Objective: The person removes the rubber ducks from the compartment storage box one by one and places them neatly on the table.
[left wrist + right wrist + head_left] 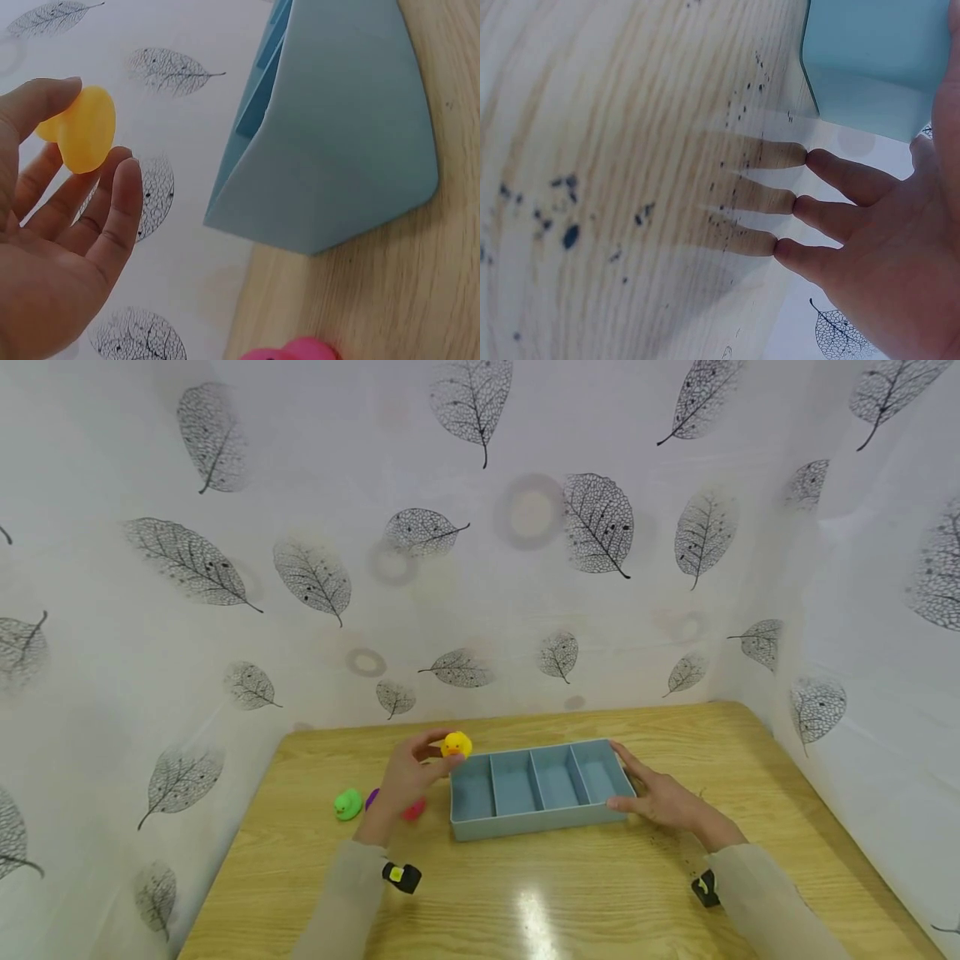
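My left hand (405, 777) pinches a yellow rubber duck (456, 746) between thumb and fingers, raised beside the back left corner of a blue-grey divided box (540, 823). In the left wrist view, the duck (88, 131) is at the fingertips, apart from the box's end wall (352, 142). The box lies on the table with its row of compartments facing up, and no contents show in them. At its right end my right hand (667, 797) grips the box, thumb at the front rim and index finger at the back corner. The other right fingertips (817, 206) touch the tabletop.
Left of the box, on the wooden table (600, 893), are a green duck (347, 805), a purple toy (371, 798) and a pinkish-red toy (414, 810), the latter two partly behind my left hand. Leaf-patterned sheeting (480, 610) surrounds the table. Dark specks mark the tabletop at right.
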